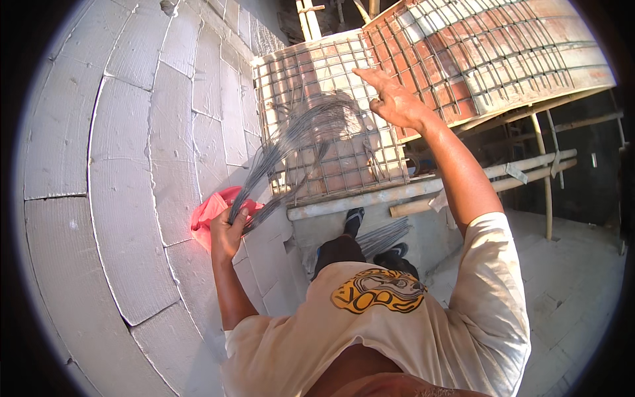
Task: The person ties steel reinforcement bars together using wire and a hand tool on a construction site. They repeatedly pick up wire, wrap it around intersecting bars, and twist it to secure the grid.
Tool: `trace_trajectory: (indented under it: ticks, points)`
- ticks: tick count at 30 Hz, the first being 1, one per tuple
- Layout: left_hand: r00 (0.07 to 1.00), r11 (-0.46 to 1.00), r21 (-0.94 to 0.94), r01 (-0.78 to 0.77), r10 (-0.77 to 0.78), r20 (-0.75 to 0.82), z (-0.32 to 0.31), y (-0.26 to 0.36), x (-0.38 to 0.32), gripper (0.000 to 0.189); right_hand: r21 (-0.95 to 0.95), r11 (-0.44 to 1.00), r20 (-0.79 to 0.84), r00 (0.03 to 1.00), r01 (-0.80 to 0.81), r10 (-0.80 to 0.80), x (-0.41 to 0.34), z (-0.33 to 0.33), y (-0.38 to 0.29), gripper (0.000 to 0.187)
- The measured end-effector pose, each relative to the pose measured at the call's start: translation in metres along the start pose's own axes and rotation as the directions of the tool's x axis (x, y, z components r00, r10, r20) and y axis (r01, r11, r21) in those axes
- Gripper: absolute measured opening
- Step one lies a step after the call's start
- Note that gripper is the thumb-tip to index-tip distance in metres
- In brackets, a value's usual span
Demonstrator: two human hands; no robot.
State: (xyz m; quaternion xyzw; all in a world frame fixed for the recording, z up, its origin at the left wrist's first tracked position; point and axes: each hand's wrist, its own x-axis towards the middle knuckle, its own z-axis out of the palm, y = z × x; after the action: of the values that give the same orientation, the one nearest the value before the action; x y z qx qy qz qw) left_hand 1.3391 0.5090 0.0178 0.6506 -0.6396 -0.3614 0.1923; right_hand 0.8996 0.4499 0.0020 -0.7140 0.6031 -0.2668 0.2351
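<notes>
My left hand [229, 229] grips a bundle of thin steel tie wire [290, 134] near one end, beside the block wall. A pink-red cloth [211, 213] lies against that hand; whether the hand also holds it I cannot tell. The wires fan out in a curve over a tied rebar mesh [342, 166]. My right hand [394, 99] is raised over the mesh where two formwork panels meet, its index finger stretched out and nothing seen in it. It is apart from the wire.
A wall of light blocks [126, 208] rises at the left. More rebar mesh covers the sloping formwork [446, 64] at upper right. Bamboo poles [506, 171] run beneath it. Steel rods [384, 237] lie on the floor by my feet.
</notes>
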Motion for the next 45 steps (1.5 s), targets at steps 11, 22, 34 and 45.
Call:
trace_trajectory:
  ticks: [11,22,34,45]
  points:
    - [0.844,0.845,0.052,-0.532,0.525,0.106,-0.077,0.157,-0.028,0.036,0.523,0.830,-0.143,0.940,-0.194,0.310,-0.177,-0.117,0.030,0.076]
    - [0.801,0.789,0.148,-0.597,0.597,0.050,-0.106,0.272,-0.029,0.031,0.788,0.616,-0.158,0.971,0.013,0.181,-0.278,-0.126,-0.023,0.041]
    - [0.726,0.725,0.080,-0.684,0.667,0.165,-0.085,0.287,-0.017,0.028,0.670,0.741,-0.348,0.898,0.038,0.269,-0.323,-0.179,-0.046,0.034]
    - [0.657,0.635,0.189,-0.749,0.672,0.342,-0.072,0.292,-0.006,0.030,0.047,0.844,-0.824,0.457,-0.534,0.336,-0.468,-0.218,0.065,0.030]
